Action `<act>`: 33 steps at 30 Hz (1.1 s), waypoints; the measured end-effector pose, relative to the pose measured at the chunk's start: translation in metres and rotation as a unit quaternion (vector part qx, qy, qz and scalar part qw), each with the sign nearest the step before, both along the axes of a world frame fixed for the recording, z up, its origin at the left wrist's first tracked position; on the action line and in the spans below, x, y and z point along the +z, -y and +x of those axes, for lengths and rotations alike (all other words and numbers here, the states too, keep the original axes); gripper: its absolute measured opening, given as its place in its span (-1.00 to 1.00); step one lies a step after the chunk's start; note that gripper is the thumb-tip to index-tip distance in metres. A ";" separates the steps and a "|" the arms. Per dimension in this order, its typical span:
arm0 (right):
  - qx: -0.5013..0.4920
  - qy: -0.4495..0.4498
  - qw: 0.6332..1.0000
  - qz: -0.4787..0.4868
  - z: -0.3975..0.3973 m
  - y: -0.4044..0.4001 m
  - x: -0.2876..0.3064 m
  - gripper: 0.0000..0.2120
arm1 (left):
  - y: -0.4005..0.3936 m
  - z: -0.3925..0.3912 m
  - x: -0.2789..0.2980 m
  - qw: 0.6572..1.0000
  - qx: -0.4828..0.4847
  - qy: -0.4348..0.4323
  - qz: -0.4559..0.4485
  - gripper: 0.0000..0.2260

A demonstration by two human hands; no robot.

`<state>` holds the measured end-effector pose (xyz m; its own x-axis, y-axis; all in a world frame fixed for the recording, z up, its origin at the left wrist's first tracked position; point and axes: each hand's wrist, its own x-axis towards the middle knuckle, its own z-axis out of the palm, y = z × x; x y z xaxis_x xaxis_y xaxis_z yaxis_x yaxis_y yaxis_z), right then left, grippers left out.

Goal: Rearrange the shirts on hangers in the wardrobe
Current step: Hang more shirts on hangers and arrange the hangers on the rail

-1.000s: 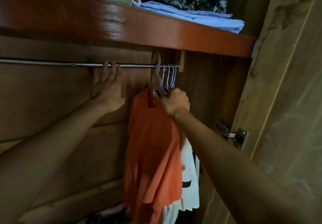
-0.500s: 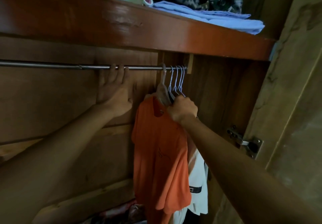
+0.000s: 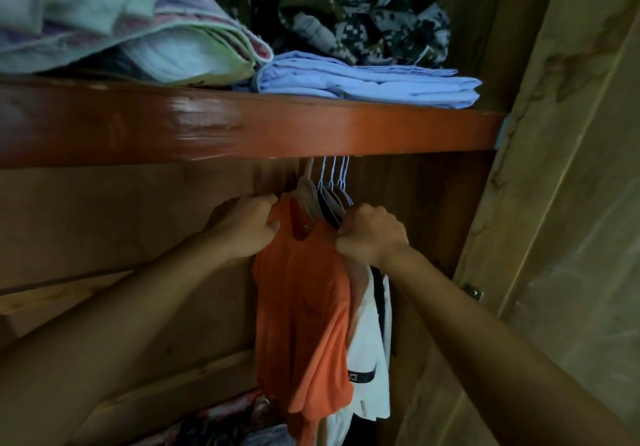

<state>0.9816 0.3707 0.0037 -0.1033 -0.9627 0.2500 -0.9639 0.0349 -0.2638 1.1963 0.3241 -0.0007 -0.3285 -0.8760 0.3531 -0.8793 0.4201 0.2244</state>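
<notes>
Dim wooden wardrobe, shelf (image 3: 311, 133) hiding the rail. Orange shirt (image 3: 304, 307) hanging at the rail's right end, frontmost. Left hand (image 3: 242, 227) gripping its left shoulder, right hand (image 3: 372, 234) clenched on its right shoulder. Risks: hanger (image 3: 308, 191) unhooking, neckline slipping off under uneven pulling.

The left hand (image 3: 242, 229) grips the orange shirt (image 3: 303, 310) at its left shoulder, the right hand (image 3: 372, 236) pinches its right shoulder. White hangers (image 3: 334, 182) crowd behind, under the red-brown shelf (image 3: 242, 126) bearing a folded blue cloth (image 3: 367, 80).
</notes>
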 end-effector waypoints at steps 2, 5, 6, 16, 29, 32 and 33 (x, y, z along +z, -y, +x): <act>0.031 0.004 0.999 0.027 -0.010 -0.015 0.004 -0.76 | -0.008 -0.008 0.000 0.998 -0.025 -0.028 0.055 -0.65; 0.082 -0.068 0.991 0.079 -0.023 -0.037 0.003 -0.57 | -0.024 -0.027 -0.006 0.984 -0.096 -0.044 0.141 -0.66; 0.098 -0.088 0.987 0.096 -0.027 -0.044 0.001 -0.52 | -0.031 -0.033 -0.010 0.978 -0.118 -0.032 0.168 -0.62; 0.012 -0.065 0.991 0.118 -0.058 -0.131 -0.017 -0.36 | -0.075 -0.081 -0.022 0.947 -0.261 0.008 0.185 -0.66; -0.181 -0.024 0.968 0.171 -0.085 -0.294 -0.042 -0.55 | -0.163 -0.178 -0.047 0.836 -0.429 0.172 0.295 -0.24; -0.230 -0.022 0.959 0.166 -0.095 -0.339 -0.045 -0.56 | -0.197 -0.210 -0.051 0.815 -0.471 0.175 0.288 -0.24; -0.247 -0.018 0.955 0.165 -0.099 -0.354 -0.046 -0.58 | -0.209 -0.222 -0.052 0.807 -0.487 0.181 0.281 -0.24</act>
<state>0.8826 0.7248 -0.0422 -0.5618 -0.8259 -0.0477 -0.8167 0.5628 -0.1273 0.9744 0.5332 -0.0524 -0.9505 -0.1274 -0.2833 -0.2430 0.8731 0.4226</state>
